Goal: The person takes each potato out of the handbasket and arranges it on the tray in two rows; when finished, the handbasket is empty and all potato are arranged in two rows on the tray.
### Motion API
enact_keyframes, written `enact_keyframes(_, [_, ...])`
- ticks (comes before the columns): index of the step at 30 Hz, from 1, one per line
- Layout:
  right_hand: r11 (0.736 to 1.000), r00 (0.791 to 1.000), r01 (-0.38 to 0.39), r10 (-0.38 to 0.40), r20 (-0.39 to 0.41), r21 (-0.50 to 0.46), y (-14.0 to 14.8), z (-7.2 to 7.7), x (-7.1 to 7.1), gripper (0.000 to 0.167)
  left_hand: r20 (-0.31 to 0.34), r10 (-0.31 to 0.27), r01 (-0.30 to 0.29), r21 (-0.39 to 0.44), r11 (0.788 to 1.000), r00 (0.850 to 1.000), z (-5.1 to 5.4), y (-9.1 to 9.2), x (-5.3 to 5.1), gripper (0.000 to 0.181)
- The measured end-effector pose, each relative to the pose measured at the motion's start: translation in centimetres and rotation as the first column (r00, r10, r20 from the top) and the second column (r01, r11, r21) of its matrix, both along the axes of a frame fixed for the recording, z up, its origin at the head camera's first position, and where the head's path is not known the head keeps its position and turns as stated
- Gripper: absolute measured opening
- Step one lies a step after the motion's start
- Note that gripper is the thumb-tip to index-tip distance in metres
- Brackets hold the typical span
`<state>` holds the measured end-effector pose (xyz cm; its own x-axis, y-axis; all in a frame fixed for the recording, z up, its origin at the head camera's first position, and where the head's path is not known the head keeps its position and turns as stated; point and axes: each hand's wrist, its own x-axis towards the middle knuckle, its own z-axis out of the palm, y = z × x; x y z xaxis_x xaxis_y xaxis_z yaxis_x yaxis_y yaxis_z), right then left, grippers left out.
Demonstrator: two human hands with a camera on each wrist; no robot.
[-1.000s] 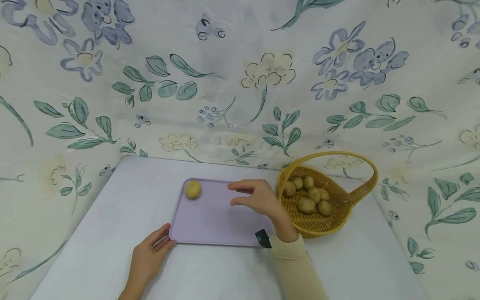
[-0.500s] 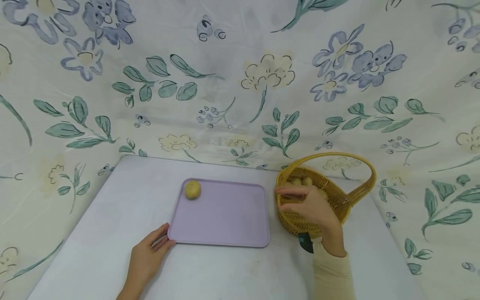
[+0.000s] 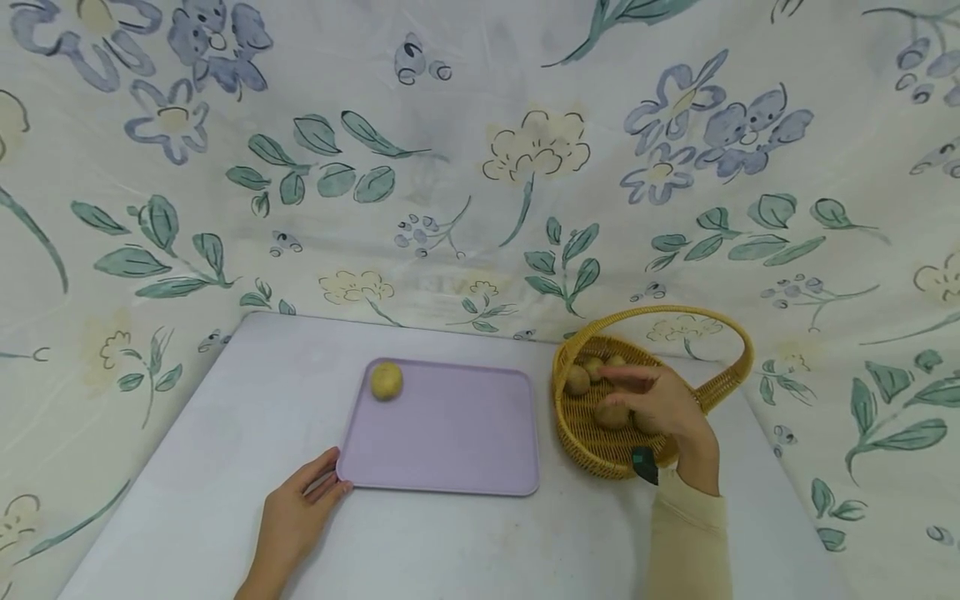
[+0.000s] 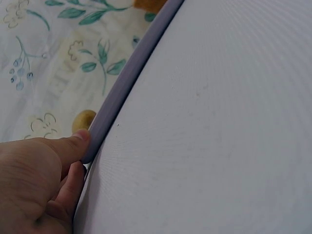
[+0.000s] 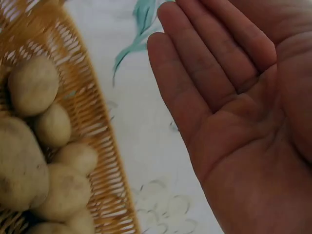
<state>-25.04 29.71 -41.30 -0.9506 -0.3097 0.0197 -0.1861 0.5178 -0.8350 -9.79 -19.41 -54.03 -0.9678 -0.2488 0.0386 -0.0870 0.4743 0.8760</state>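
In the head view, a pale purple tray lies on the table with one yellow potato in its far left corner. My left hand pinches the tray's near left corner; the left wrist view has the thumb against its rim. Over the wicker basket hovers my right hand, fingers apart from the thumb and holding nothing. Several potatoes lie in the basket, some hidden by this hand. The right wrist view shows the palm beside the potatoes, fingers extended.
The basket's arched handle rises above its right side. Behind the white table hangs a flower-print cloth, which also covers both sides. Table surface separates the tray from the basket.
My right hand has moved right, from above the tray to over the basket, uncovering the tray's right part. The left hand stays at the tray's corner, and the potato on the tray has not moved.
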Motion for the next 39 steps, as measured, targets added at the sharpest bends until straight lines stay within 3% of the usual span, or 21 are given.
enact_keyframes(7, [1.000, 1.000, 0.011, -0.011, 0.005, 0.018, 0.7, -1.4, -1.0, 0.048, -0.016, 0.010, -0.010, -0.002, 1.000, 1.000, -0.3, -0.1, -0.1, 0.057])
enact_keyframes(17, [0.986, 0.995, 0.067, -0.078, 0.064, 0.151, 1.7, -3.2, -1.6, 0.050, -0.021, 0.002, -0.003, -0.021, 1.000, 1.000, 0.0, 0.0, -0.1, 0.057])
enact_keyframes(27, [0.973, 0.994, 0.039, -0.060, 0.086, 0.228, 2.4, -4.3, -1.9, 0.044, -0.004, -0.001, 0.001, -0.016, 1.000, 1.000, 0.0, 0.0, -0.1, 0.057])
enact_keyframes(39, [0.951, 0.996, 0.034, -0.058, 0.069, 0.308, 2.8, -5.2, -2.2, 0.046, -0.033, 0.000, 0.000, -0.015, 1.000, 0.999, 0.0, 0.0, 0.0, 0.057])
